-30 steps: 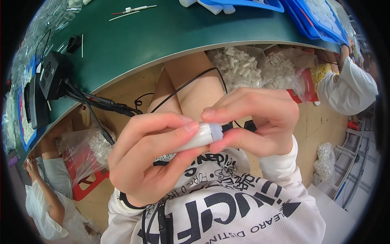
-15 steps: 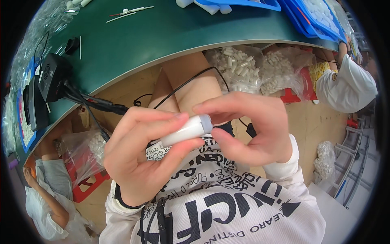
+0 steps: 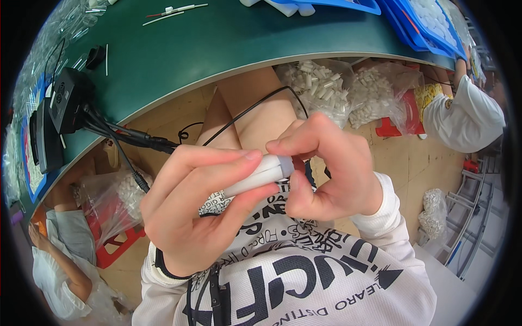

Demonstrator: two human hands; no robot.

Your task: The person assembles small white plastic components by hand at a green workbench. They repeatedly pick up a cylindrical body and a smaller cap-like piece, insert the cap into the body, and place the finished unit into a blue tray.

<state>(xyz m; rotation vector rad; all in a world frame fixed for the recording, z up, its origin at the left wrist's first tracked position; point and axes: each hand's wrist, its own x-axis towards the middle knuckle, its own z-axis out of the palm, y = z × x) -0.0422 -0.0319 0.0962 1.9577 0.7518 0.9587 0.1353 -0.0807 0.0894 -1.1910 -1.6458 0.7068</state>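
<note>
L hand [image 3: 187, 209] grips white tube [image 3: 255, 182] btwn thumb & fingers, in front of printed top [image 3: 288, 277] & clear of bench [image 3: 185, 51]; tube lies tilted, grey end [image 3: 286, 166] up toward R hand [image 3: 337, 171]. R thumb & index bent, tips apart at that end; can't tell if they grip it. Black box [image 3: 68, 100] w/ cables on bench, far L; blue trays [image 3: 397, 30] upper R; clear bags [image 3: 323, 89] of small white pcs below bench edge
</note>
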